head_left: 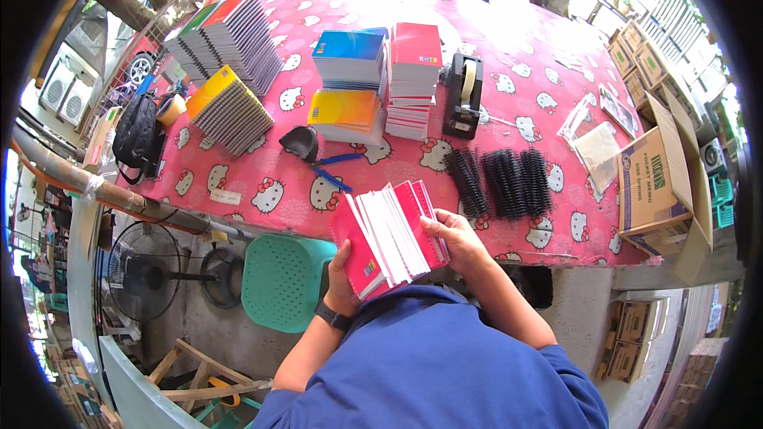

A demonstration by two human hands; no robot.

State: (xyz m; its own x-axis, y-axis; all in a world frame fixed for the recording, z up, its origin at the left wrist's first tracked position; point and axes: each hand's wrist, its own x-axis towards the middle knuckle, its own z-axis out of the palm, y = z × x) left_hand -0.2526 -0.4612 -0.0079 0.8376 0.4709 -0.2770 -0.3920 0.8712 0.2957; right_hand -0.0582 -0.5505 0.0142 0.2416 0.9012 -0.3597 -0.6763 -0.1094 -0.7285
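Note:
A fanned bundle of red-covered memo pads (389, 230) is in front of my chest, at the table's near edge. Their white pages spread apart, and a row of holes shows along one cover edge. My left hand (342, 280) grips the bundle's left side, thumb on the cover. On the right side, my right hand (455, 238) pinches the bundle between thumb and fingers. Just beyond lie blue-handled pliers (337, 160) and a dark, cup-shaped object (300, 143). Bundles of black spiral binding coils (515, 184) rest right of the pads.
Stacked blue (350, 52), yellow (343, 110) and red pads (415, 52) stand mid-table beside a tape dispenser (463, 95). Spiral-bound notebooks (230, 115) and a black bag (135, 137) are left. An open carton (656, 179) stands right; a green stool (282, 282) and fan (145, 270) are below.

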